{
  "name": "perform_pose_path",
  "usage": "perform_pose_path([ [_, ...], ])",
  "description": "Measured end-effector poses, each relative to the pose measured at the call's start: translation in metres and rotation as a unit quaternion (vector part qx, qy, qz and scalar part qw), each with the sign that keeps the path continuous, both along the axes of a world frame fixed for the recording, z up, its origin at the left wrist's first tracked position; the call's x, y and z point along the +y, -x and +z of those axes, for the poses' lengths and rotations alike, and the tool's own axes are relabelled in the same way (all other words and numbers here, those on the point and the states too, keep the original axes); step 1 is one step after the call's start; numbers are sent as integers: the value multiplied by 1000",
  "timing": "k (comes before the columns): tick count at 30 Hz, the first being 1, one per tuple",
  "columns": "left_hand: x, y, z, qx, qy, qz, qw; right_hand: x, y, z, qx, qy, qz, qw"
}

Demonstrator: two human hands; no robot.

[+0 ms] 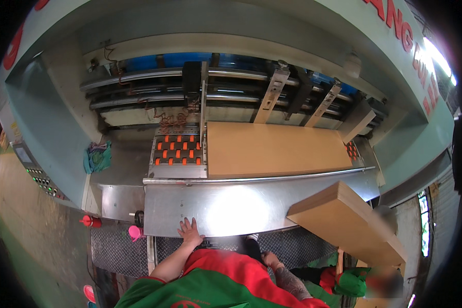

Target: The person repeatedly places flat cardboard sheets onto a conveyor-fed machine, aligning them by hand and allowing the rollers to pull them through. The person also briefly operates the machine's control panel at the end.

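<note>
My left hand [191, 233] lies flat with fingers spread on the front edge of the shiny metal table [190, 205]. Nothing is in it. Close to my body, low and right of centre, my right hand [270, 259] hangs near my thigh; its fingers are too small and unclear to read. Beyond the table, brown cardboard sheets [277, 149] lie flat in the machine's feed bay, between upright metal guides [272, 96]. A thick stack of cardboard [344, 220] rests with one corner on the table's right end, tilted down toward a co-worker.
The co-worker in green and red [349, 282] has an arm against the stack at lower right. Orange rollers [178, 150] sit left of the sheets. A cloth [97, 156], a red bottle [91, 221], a pink cup [135, 233] and a button panel [38, 177] are at left.
</note>
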State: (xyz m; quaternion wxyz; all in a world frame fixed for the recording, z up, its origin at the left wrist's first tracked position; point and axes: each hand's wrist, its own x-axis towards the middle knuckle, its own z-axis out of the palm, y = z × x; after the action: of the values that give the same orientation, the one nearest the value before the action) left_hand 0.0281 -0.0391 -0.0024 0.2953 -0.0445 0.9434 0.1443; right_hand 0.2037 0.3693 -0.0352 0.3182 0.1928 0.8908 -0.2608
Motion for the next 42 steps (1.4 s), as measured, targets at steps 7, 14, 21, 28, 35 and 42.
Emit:
perform_pose_path([
  [7,34,30,42,100,-279,43,954,6,-18,7,32,-13,-82,996],
  [14,114,75,102,180,-629,8,756,48,25,25,394,282,-305,820],
  [21,79,77,129,93,-766,206,602,49,108,101,346,361,-253,828],
  [28,90,83,134,167,-740,306,576,73,145,76,390,359,-325,783],
  [35,89,98,134,173,-783,343,489,135,151,198,589,-279,-311,692],
  [42,99,152,159,224,-746,316,541,203,214,365,387,-277,129,870],
])
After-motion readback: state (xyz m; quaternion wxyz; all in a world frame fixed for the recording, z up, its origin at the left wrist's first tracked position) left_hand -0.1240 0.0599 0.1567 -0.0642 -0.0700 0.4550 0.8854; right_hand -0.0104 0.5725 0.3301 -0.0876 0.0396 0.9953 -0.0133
